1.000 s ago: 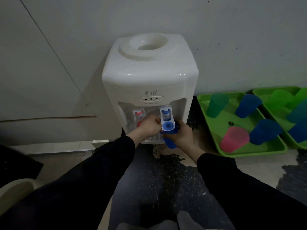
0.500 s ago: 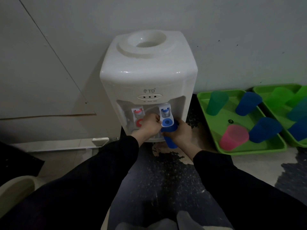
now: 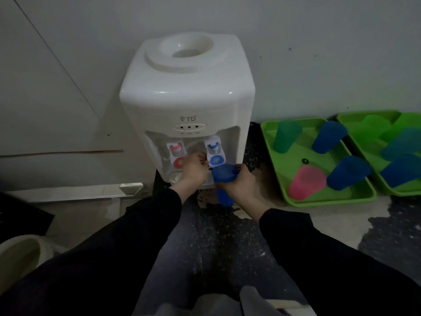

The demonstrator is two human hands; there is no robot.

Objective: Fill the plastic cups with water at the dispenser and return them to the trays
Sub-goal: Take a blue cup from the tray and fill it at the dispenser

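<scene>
cup point(image 3: 224, 174) upright, gripped by right hand point(image 3: 239, 185), 6 o'clock of tap point(image 3: 215, 153); left hand point(image 3: 193, 171) curled at tap's 9 o'clock, hold unclear.

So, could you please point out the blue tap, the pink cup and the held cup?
blue tap point(image 3: 216, 160): head view, on its round blue lever.
pink cup point(image 3: 301, 188): head view, on its side wall.
held cup point(image 3: 224, 174): head view, on its top end.

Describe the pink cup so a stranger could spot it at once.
Right of the white water dispenser lies a green tray, with a second tray beyond it. At the first tray's front left corner sits a cup. It is the only pink one; its neighbours are blue or green.
</scene>
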